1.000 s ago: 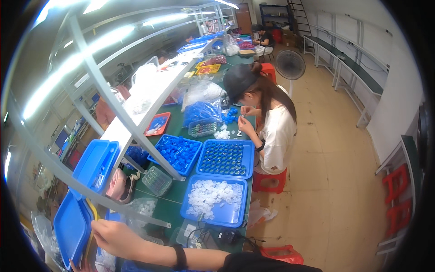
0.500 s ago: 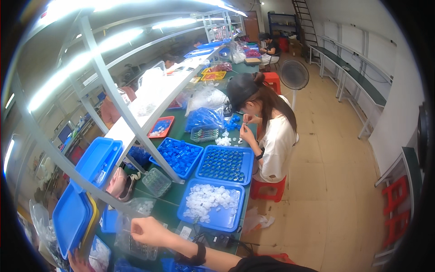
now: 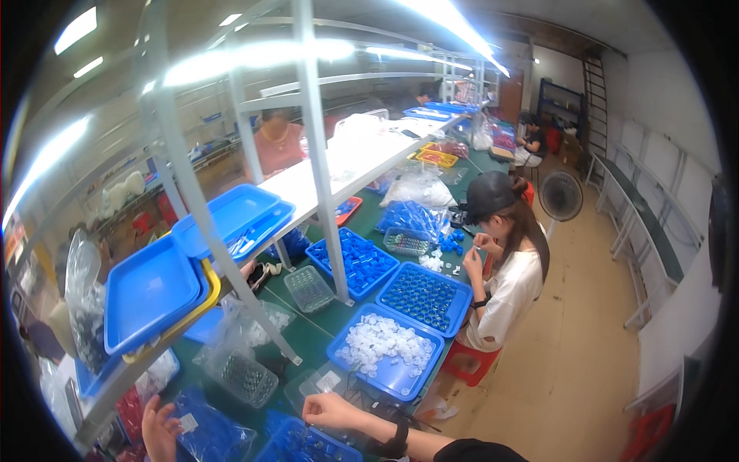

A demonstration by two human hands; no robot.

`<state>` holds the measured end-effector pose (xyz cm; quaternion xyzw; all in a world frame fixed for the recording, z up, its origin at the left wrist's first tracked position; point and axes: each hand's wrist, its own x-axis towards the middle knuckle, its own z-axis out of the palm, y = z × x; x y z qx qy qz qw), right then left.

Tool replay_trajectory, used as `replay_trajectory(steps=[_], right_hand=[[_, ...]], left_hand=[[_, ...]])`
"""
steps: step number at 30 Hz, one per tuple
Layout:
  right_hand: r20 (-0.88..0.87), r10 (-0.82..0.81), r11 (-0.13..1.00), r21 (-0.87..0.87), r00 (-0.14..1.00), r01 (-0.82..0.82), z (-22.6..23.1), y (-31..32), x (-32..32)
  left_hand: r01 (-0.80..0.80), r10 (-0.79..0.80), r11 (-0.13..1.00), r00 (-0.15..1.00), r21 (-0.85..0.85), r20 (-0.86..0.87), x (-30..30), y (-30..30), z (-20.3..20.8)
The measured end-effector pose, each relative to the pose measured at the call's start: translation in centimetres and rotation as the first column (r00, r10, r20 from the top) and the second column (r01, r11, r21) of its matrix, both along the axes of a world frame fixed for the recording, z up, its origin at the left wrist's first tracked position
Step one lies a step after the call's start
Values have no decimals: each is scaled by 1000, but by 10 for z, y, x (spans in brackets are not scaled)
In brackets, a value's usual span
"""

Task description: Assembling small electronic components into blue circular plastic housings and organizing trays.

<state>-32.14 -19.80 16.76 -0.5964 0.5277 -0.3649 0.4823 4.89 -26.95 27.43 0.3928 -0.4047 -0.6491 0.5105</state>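
1. Two bare hands were out over the green tbl [image 3: 319, 331], L & R well apart.
2. L hand [image 3: 159, 431]: fingers apart, loosely curled, just beside the blue-filled plastic bag [image 3: 208, 431] w/ white label; couldn't tell if touching.
3. R hand [image 3: 329, 411]: fingers curled in, held over the parts tray [image 3: 350, 449]; couldn't tell if tips met or were clamped on sth small. Dark band [image 3: 398, 437] on R wrist.
4. Parts tray, blue w/ blue pcs inside, sat at bottom edge of view, partly cut off, right of the bag.
5. Clear box [image 3: 248, 381] w/ small pcs lay up-left of R hand.
6. Farther along: tray of white discs [image 3: 404, 385], then tray of ring-like pcs [image 3: 459, 299], adj. to tray of blue caps [image 3: 314, 250].
7. Co-worker [image 3: 512, 281], white top & dark cap, sat at tbl's R side, hands raised close together.
8. On L: blue shelf tray [image 3: 150, 292] stacked above yellow tray [image 3: 214, 281].
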Motion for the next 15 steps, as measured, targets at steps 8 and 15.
replay_trajectory(steps=[8,15], right_hand=[[237,199,959,153,951,-238,5,15,41],[243,266,957,51,933,-286,36,20,71]], left_hand=[[125,-140,990,874,63,466,-14,95,-50],[480,-472,867,709,131,524,-47,115,-56]])
